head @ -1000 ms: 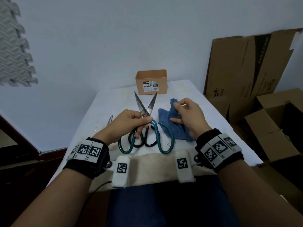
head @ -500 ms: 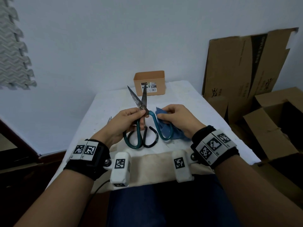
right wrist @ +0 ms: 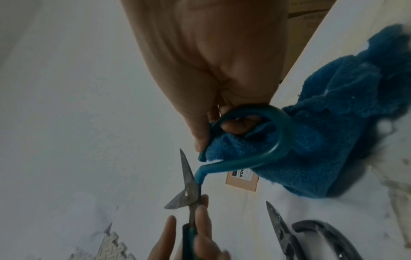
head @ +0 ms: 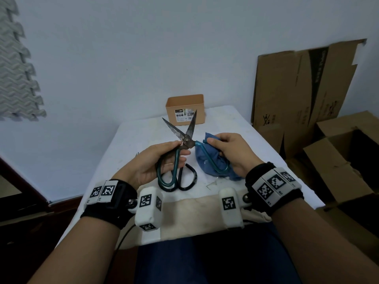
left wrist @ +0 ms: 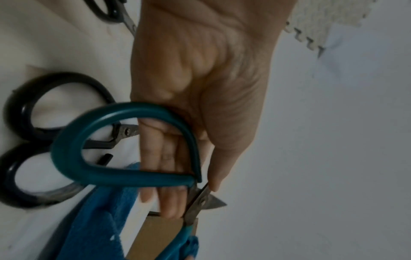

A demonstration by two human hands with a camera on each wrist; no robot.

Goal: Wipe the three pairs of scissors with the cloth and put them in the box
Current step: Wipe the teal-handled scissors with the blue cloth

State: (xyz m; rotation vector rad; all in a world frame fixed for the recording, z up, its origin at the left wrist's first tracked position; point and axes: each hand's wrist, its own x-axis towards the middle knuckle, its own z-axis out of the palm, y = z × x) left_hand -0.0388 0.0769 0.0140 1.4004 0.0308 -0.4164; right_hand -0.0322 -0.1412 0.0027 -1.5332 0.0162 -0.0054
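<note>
Since a second ago the cloth (head: 213,160) has left the surface and now sits bunched in the right hand (head: 229,152), wrapped against one teal handle; wiping of the first pair looks just started. Right fingers (right wrist: 235,126) curl round cloth and handle loop. Left hand (head: 151,160) pinches the teal scissors (head: 185,140) near the pivot, thumb on top, blades spread. Black scissors (head: 187,177) lie just below them. The box (head: 185,109) stands beyond the blade tips.

Black wristbands (head: 110,203) on both bare forearms — each with white blocks (head: 148,208) printed with black square markers; dark blue trousers (head: 205,261) below.
</note>
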